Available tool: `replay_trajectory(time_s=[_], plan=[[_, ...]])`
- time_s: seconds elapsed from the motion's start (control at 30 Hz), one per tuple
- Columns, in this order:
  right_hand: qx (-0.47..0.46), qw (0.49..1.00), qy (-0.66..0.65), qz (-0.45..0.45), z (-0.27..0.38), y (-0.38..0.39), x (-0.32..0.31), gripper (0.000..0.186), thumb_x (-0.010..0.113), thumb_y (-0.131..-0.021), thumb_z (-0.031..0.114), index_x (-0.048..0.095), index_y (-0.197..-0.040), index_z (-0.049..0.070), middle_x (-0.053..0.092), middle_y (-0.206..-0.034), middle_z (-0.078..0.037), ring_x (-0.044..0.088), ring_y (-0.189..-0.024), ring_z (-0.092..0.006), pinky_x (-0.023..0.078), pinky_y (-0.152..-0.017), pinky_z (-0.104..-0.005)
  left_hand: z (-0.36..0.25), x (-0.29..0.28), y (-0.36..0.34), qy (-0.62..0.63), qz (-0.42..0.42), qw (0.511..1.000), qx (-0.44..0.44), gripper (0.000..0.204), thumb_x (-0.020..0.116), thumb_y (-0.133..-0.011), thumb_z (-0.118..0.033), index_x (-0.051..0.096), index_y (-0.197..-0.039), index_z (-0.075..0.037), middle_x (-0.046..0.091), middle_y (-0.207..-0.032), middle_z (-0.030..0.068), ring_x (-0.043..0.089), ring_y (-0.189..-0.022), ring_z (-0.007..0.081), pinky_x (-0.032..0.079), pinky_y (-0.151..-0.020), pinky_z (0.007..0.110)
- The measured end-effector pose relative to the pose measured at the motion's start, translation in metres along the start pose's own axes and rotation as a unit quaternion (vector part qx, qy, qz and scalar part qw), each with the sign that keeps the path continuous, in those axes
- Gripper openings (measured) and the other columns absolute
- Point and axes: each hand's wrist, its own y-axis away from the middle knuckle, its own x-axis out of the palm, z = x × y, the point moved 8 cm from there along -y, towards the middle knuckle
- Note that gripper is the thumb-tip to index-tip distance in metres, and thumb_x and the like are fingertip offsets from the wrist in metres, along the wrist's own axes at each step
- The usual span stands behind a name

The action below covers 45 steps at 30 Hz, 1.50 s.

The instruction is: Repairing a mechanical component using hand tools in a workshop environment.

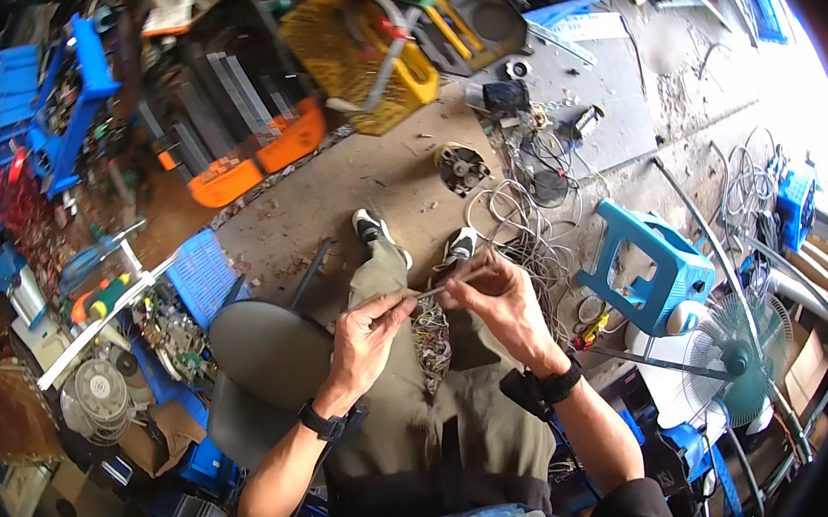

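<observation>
Between my hands, above my knees, runs a thin grey-brown strand (430, 293) that looks like a piece of wire or cord. My left hand (365, 334) pinches one end between thumb and fingertips. On the other side my right hand (503, 305) is closed on it, thumb against bent fingers. Its exact kind is too small to make out. Below and between my legs lies a heap of tangled wire scraps (432, 345). Ahead of my shoes, a round motor-like part (462, 169) rests on the floor board.
A grey chair (266, 349) stands at my left, a blue stool (647, 266) at my right. Loose cables (536, 235) lie near my right foot. Beyond are an orange-and-black toolbox (227, 181), a yellow crate (415, 89) and a fan (741, 362).
</observation>
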Motion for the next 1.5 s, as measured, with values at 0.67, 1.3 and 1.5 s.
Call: replay_trajectory(time_s=[0.67, 1.3, 1.5], plan=[[-0.219, 0.86, 0.46, -0.008, -0.055, -0.271, -0.207, 0.048, 0.047, -0.115, 0.034, 0.064, -0.089, -0.003, 0.058, -0.07, -0.022, 0.059, -0.065, -0.0391, 0.047, -0.066, -0.0475, 0.184, 0.058, -0.356, -0.427, 0.23, 0.86, 0.157, 0.07, 0.082, -0.091, -0.023, 0.05, -0.152, -0.011, 0.06, -0.147, 0.0162, 0.058, -0.135, 0.0324, 0.045, -0.116, 0.045], [-0.315, 0.726, 0.599, 0.121, -0.122, -0.346, -0.192, 0.038, 0.055, -0.111, 0.024, 0.062, -0.086, -0.004, 0.059, -0.075, -0.02, 0.062, -0.07, -0.0404, 0.048, -0.066, -0.0495, 0.208, 0.133, -0.422, -0.466, 0.402, 0.746, 0.256, 0.047, 0.075, -0.098, -0.025, 0.061, -0.137, -0.003, 0.07, -0.125, 0.0212, 0.066, -0.114, 0.0421, 0.054, -0.094, 0.045], [-0.355, 0.672, 0.644, 0.084, -0.126, -0.336, -0.173, 0.025, 0.064, -0.1, 0.016, 0.065, -0.08, 0.001, 0.064, -0.065, -0.018, 0.07, -0.066, -0.0363, 0.056, -0.065, -0.0463, 0.211, 0.134, -0.419, -0.425, 0.374, 0.77, 0.294, 0.033, 0.076, -0.096, -0.02, 0.068, -0.122, -0.001, 0.074, -0.108, 0.0211, 0.07, -0.102, 0.0411, 0.055, -0.088, 0.045]])
